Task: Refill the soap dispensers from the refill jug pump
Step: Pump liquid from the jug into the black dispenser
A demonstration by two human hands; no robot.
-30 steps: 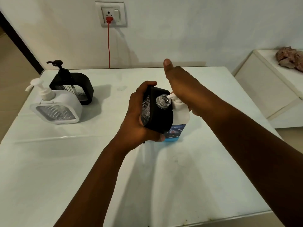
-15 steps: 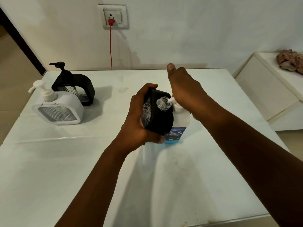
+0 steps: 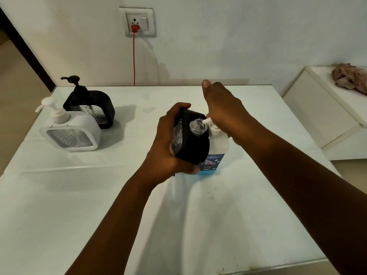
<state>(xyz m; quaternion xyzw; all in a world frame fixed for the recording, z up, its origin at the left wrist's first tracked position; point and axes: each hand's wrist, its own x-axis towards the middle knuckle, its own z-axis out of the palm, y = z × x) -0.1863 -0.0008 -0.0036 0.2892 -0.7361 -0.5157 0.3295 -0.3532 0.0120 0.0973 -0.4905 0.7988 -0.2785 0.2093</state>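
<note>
Risk, left to right. Left hand (image 3: 168, 147) has its fingers wrapped round the uncapped black square soap dispenser with a ribbed clear window (image 3: 190, 141), held tilted above the white desk (image 3: 59, 205) and pressed against the white plastic refill jug with a blue label (image 3: 217, 149). Its clear threaded neck (image 3: 198, 127) sits right at the jug's white pump spout (image 3: 207, 121). If the tilt shifts or the neck drifts, soap would likely miss the narrow opening and run down the black body onto the desk. A slick body could then slip in the grip.

Right hand (image 3: 222, 110) lies over the pump head, thumb raised; whether its fingers curl round the head cannot be told. A hard or off-centre press could tip the jug or splash past the neck.

Count: three dispensers – white one with pump (image 3: 69, 133) and black one with pump (image 3: 89, 108) standing far left, one in hand. One jug. Two hands.
</note>
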